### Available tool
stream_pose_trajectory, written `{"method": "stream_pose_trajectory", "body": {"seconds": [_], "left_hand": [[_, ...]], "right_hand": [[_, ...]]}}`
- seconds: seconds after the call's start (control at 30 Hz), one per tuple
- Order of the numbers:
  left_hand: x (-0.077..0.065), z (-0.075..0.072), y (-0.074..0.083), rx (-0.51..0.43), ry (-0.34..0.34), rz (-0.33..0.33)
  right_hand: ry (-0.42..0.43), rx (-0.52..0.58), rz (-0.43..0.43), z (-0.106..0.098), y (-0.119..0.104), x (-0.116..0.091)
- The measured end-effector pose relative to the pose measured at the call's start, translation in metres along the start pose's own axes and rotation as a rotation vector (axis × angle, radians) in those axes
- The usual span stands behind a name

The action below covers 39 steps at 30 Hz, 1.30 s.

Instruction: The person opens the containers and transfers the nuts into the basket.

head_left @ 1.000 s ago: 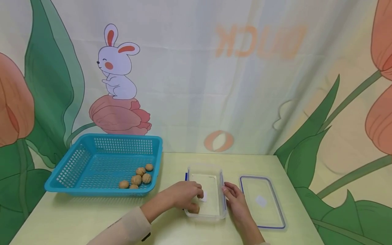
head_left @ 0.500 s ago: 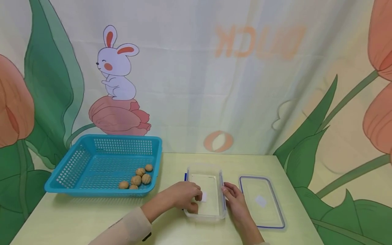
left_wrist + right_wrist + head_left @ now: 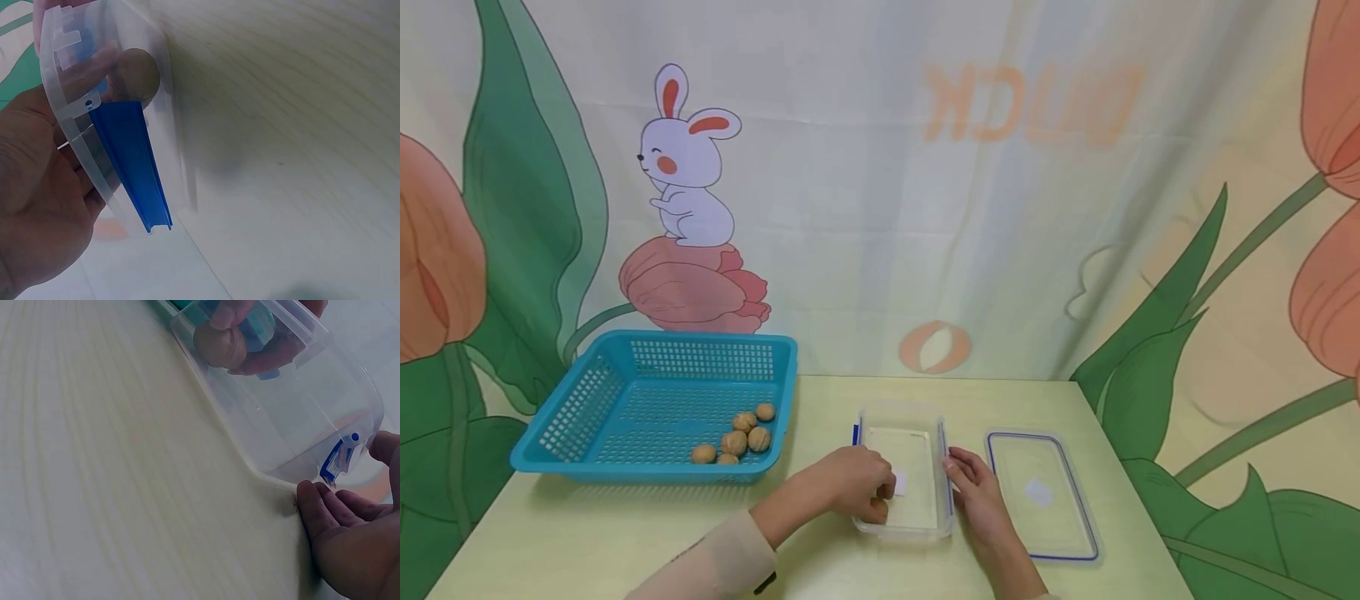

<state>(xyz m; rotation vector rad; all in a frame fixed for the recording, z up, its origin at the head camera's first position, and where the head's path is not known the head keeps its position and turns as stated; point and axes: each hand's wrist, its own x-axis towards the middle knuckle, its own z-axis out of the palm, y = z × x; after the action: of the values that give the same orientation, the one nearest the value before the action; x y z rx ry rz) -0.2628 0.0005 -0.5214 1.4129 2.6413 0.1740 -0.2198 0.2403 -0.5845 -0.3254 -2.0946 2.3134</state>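
A clear plastic food container (image 3: 917,529) with blue-edged latch flaps stands on the table. My left hand (image 3: 861,483) reaches over its left wall and pinches a walnut (image 3: 220,345) low inside the near end. The walnut also shows through the wall in the left wrist view, while in the head view the fingers mostly hide it. At the container's right side, my right hand (image 3: 985,500) rests its fingers against the outer wall, thumb near the rim. Right wrist view: its fingertips (image 3: 306,495) lie at the base.
A blue perforated basket (image 3: 655,473) stands left on the table, with several walnuts (image 3: 733,442) in its near right corner. The container's clear lid (image 3: 1052,525), with a blue seal, lies right of my right hand. A printed curtain (image 3: 850,208) hangs behind the table.
My left hand stays low in the container, its fingers shifting only slightly. The right hand, basket and lid hold their places.
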Motion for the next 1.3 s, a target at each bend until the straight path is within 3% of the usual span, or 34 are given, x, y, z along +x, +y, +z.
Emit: {"method": "stream_pose_trajectory", "body": {"seconds": [0.3, 0.57, 0.83, 1.07, 1.3], "left_hand": [[-0.003, -0.007, 0.005, 0.025, 0.004, 0.020], [-0.005, -0.015, 0.008, -0.040, -0.051, -0.009], [-0.002, -0.012, 0.004, -0.124, -0.046, -0.015], [-0.006, -0.017, -0.002, -0.267, 0.036, -0.019], [-0.026, -0.038, -0.016, -0.407, 0.156, 0.010]], "right_hand": [[-0.010, -0.002, -0.003, -0.001, 0.000, 0.000], [-0.012, -0.002, 0.004, 0.000, 0.000, 0.000], [-0.013, -0.001, -0.002, -0.001, 0.001, 0.000], [-0.017, -0.003, -0.001, -0.001, 0.001, -0.002], [-0.006, -0.015, 0.007, -0.001, -0.003, -0.002]]}}
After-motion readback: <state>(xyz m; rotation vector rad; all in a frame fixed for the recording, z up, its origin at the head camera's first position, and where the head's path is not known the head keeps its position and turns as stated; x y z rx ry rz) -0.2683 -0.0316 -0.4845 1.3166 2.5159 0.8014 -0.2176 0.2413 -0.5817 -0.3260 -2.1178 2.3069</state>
